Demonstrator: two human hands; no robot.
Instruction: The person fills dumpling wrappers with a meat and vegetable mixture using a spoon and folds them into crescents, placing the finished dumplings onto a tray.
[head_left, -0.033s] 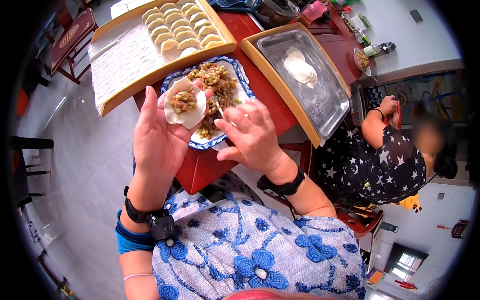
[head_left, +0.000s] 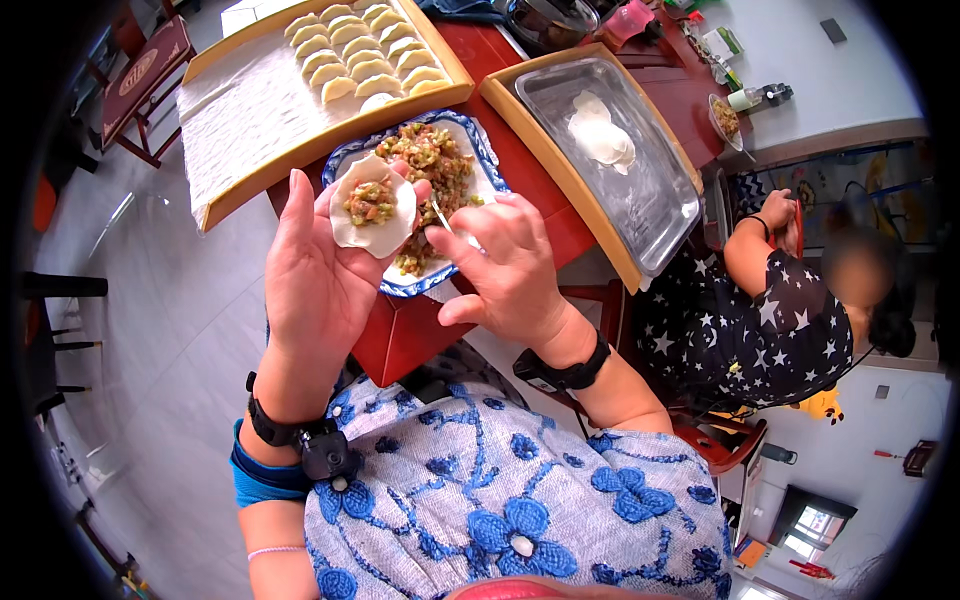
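Note:
My left hand (head_left: 322, 275) is turned palm up, its fingers supporting a round dumpling wrapper (head_left: 345, 229). A mound of chopped meat-and-vegetable filling (head_left: 370, 203) sits in the wrapper's middle, and the edge is unfolded. To its right my right hand (head_left: 502, 262) grips a thin silver utensil (head_left: 439, 213); most of it is hidden by the fingers, so its kind does not show. Both hands are over the near part of a blue-rimmed white dish (head_left: 488, 150), which holds more of the same filling.
Beyond the dish, a shallow wooden tray (head_left: 235, 150) lined with white cloth holds rows of folded dumplings (head_left: 350, 50). At right, a metal pan (head_left: 640, 215) with stacked wrappers (head_left: 603, 135) rests in another wooden tray. A person in a star-patterned top (head_left: 770, 320) is at the right.
My right hand has shifted very slightly, with the utensil in it. The wrapper in my left hand has barely tilted; its filling stays in place.

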